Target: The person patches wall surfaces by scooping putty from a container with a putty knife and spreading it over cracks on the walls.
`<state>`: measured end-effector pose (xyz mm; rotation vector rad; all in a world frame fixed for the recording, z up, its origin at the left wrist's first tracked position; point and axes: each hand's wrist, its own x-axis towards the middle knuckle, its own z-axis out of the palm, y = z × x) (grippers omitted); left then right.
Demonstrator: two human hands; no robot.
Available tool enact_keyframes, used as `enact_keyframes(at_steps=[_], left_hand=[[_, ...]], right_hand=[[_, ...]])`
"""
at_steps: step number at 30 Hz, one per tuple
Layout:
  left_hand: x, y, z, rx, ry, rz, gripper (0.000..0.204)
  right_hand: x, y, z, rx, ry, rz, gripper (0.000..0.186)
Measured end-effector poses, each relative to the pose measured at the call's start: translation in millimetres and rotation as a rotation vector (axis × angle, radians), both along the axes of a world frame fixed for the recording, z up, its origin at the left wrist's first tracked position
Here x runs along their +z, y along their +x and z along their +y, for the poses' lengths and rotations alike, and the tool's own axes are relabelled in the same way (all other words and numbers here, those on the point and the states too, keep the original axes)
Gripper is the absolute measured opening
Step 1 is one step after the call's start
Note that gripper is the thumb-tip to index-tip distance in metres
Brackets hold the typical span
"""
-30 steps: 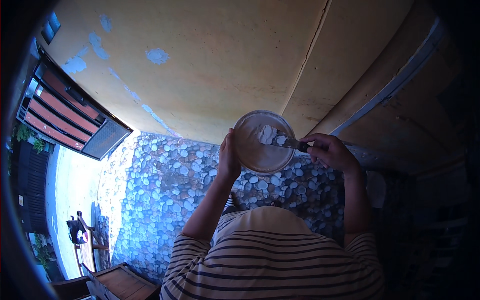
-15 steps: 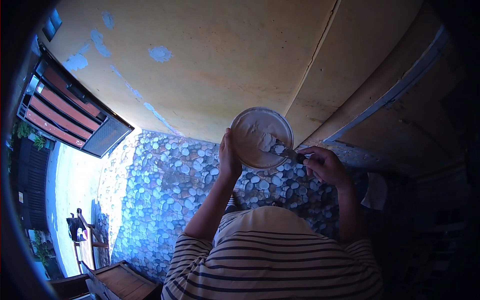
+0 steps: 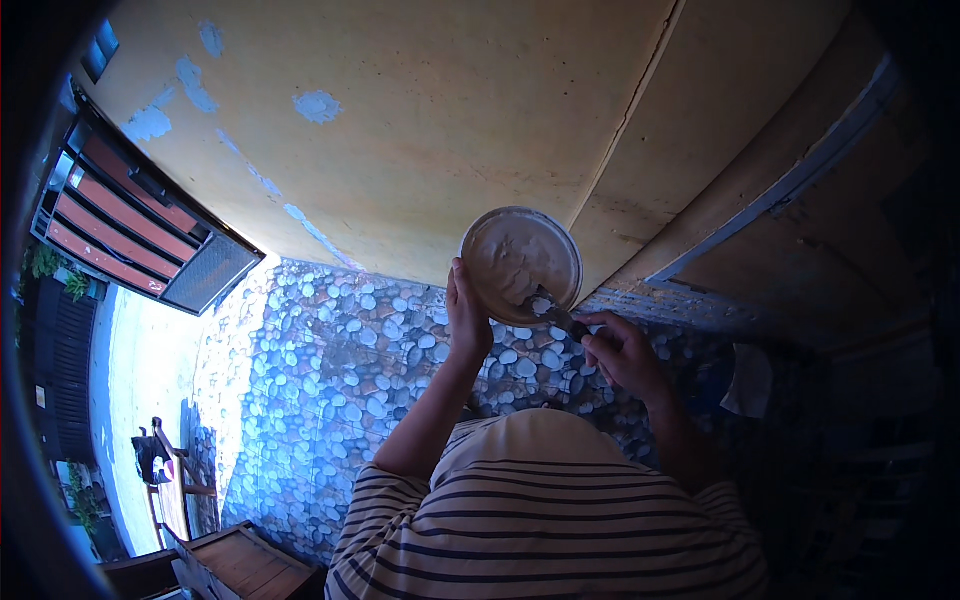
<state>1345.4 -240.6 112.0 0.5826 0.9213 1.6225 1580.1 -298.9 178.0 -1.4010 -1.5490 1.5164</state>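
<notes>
My left hand (image 3: 468, 318) is wrapped round the left side of a round container (image 3: 485, 255) of pale, creamy paste, holding it in front of the yellow wall. The paste has ridges and lumps. My right hand (image 3: 622, 352) is closed on the dark handle of a putty knife (image 3: 555, 313), whose paste-smeared blade is at the lower right inside edge of the container, partly in the paste.
The yellow wall (image 3: 430, 120) has pale patches and a long crack. At left are a red-slatted gate (image 3: 135, 215), a bright walkway, a wooden chair (image 3: 178, 485) and a wooden cabinet (image 3: 245, 560). The floor (image 3: 320, 380) is pebble-patterned. A pale object (image 3: 748, 380) stands at lower right.
My right hand has moved down and left, drawing the knife toward the container's near edge and leaving ridges in the paste. The container has risen slightly in the picture.
</notes>
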Motion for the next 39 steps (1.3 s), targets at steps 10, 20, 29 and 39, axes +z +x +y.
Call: enact_keyframes(at_steps=[10, 20, 29, 39], left_hand=[[-5, 12, -3, -0.018, -0.056, 0.081, 0.058], [-6, 9, -2, -0.067, -0.039, 0.078, 0.058], [3, 12, 3, -0.065, -0.08, 0.106, 0.06], [-3, 12, 8, -0.055, -0.057, 0.01, 0.058]], right_hand=[[-5, -12, 2, -0.188, -0.024, 0.065, 0.031], [1, -10, 6, -0.218, 0.089, 0.021, 0.028], [4, -5, 4, -0.217, 0.073, 0.031, 0.031], [2, -4, 4, -0.215, 0.046, 0.147, 0.032]])
